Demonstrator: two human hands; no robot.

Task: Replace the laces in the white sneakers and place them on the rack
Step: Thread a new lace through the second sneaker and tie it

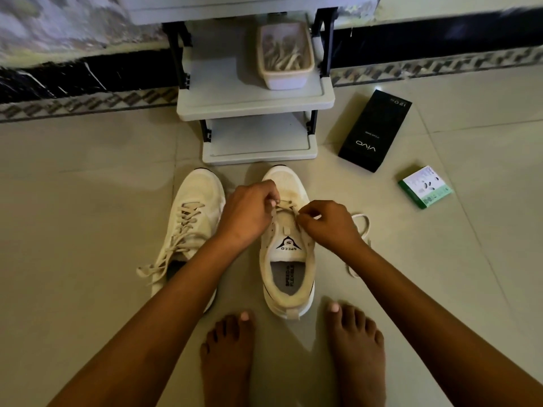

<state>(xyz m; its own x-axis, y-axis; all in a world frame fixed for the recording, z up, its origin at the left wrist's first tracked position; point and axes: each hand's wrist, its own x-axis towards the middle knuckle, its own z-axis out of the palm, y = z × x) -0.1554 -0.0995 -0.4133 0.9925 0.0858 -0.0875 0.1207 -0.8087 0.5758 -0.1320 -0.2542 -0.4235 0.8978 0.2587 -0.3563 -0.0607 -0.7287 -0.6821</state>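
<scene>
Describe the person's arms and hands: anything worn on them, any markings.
Both forearms are bare as far as the view shows, with no sleeves in view. No watch, bracelet or glove shows on the left hand or the right hand, and no ring can be made out. No markings are visible. The nails are too small to judge.

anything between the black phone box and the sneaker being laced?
No. In the head view only bare floor tile separates the black phone box from the sneaker being laced.

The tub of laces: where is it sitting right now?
In the head view, the tub of laces sits on the right side of the rack's middle shelf, straight beyond the two sneakers.
</scene>
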